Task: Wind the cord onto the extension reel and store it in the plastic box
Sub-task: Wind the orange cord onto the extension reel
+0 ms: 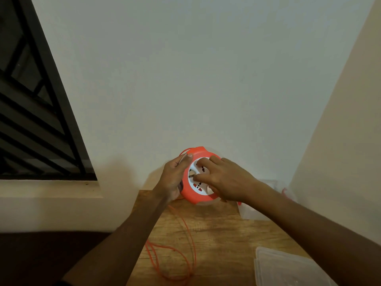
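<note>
A pale wall (185, 69) fills the far side, with a dark barred window (31, 110) at left. Below, a wooden table (216, 234) carries loose orange cord (190, 240) and a clear plastic box (288, 267) near right. Above the table's far edge, the left hand (175, 178) grasps the reel (195, 195) by its rim, and the right hand (224, 178) presses spread fingers on its white face.

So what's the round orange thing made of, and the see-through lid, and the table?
The reel looks like smooth, hard plastic: even orange colour, moulded rounded edges, with a white socket face. The lid looks like thin clear plastic, a bit cloudy, with the table showing through it. The table looks like wood, or a wood-look surface: brown streaky grain, matte. I can't tell which.
</note>
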A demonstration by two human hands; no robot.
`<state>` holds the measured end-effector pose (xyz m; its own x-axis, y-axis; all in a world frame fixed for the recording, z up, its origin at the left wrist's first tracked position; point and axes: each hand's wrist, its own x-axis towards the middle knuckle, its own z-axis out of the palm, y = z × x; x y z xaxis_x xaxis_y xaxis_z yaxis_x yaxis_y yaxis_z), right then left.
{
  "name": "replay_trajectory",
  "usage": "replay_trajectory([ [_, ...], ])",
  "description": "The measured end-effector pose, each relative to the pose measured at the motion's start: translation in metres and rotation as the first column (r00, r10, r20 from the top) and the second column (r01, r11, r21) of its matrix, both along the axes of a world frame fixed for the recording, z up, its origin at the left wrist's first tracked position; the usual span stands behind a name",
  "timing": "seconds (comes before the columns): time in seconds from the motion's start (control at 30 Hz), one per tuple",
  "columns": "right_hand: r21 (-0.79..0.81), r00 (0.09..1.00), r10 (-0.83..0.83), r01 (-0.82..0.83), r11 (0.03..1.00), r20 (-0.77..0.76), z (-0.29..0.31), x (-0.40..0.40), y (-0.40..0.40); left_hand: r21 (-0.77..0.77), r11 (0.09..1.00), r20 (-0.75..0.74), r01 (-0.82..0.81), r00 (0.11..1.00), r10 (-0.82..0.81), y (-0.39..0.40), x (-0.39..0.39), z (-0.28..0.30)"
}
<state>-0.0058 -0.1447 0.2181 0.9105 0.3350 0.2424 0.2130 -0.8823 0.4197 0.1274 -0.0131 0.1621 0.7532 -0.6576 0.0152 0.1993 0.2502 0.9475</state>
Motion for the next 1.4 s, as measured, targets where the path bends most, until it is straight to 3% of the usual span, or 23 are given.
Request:
replay_trajectory([
  [0.23, -0.212, 0.982, 0.163, -0.18, 0.961, -0.094, -0.002, -0.001, 0.001, 0.008, 0.994, 0.042, 0.105, 0.994, -0.106, 0.004, 0.001, 0.005],
  [0.43, -0.306, 0.984, 0.175, -0.163, 0.938, 0.013, -0.005, -0.001, 0.016, 0.037, 0.989, 0.124, 0.143, 0.981, -0.147, 0.003, 0.0, 0.004],
  [0.53, -0.267, 0.982, 0.139, -0.099, 0.958, 0.132, -0.002, 0.002, 0.02, 0.036, 0.987, 0.12, 0.155, 0.98, -0.158, 0.002, 0.003, 0.002],
  [0.63, -0.151, 0.985, -0.054, 0.08, 0.985, 0.165, -0.001, 0.007, 0.021, 0.023, 0.991, 0.065, 0.134, 0.989, -0.135, 0.0, 0.003, 0.0],
  [0.77, 0.168, 0.924, -0.266, 0.226, 0.96, 0.276, -0.005, 0.015, 0.019, -0.016, 0.999, 0.029, 0.039, 0.999, -0.039, -0.003, 0.0, 0.002],
  [0.83, 0.419, 0.84, -0.457, 0.316, 0.851, 0.294, -0.002, 0.019, 0.014, -0.049, 0.998, -0.004, -0.026, 1.0, 0.026, -0.007, -0.003, 0.001],
  [0.9, 0.628, 0.768, -0.609, 0.377, 0.681, 0.2, 0.0, 0.021, 0.012, -0.035, 0.995, -0.016, -0.094, 0.995, 0.094, -0.011, -0.01, 0.0],
  [0.97, 0.691, 0.751, -0.636, 0.366, 0.624, 0.176, 0.0, 0.019, 0.011, -0.026, 0.991, -0.021, -0.131, 0.991, 0.131, -0.016, -0.014, -0.005],
  [1.1, 0.481, 0.826, -0.503, 0.343, 0.807, 0.255, -0.002, 0.008, 0.01, -0.037, 0.991, -0.051, -0.128, 0.991, 0.126, -0.014, -0.013, -0.005],
  [1.2, 0.291, 0.913, -0.271, 0.182, 0.939, 0.305, -0.002, -0.004, 0.007, -0.019, 0.993, -0.031, -0.119, 0.992, 0.118, -0.009, -0.007, -0.002],
  [1.3, 0.161, 0.99, -0.064, 0.043, 0.986, 0.127, -0.004, -0.01, 0.004, -0.036, 0.997, -0.03, -0.074, 0.997, 0.073, -0.001, -0.002, 0.002],
  [1.4, 0.037, 0.999, 0.039, -0.039, 0.999, -0.001, -0.005, -0.011, 0.002, -0.029, 0.999, 0.015, 0.012, 1.0, -0.011, 0.004, -0.002, 0.006],
])
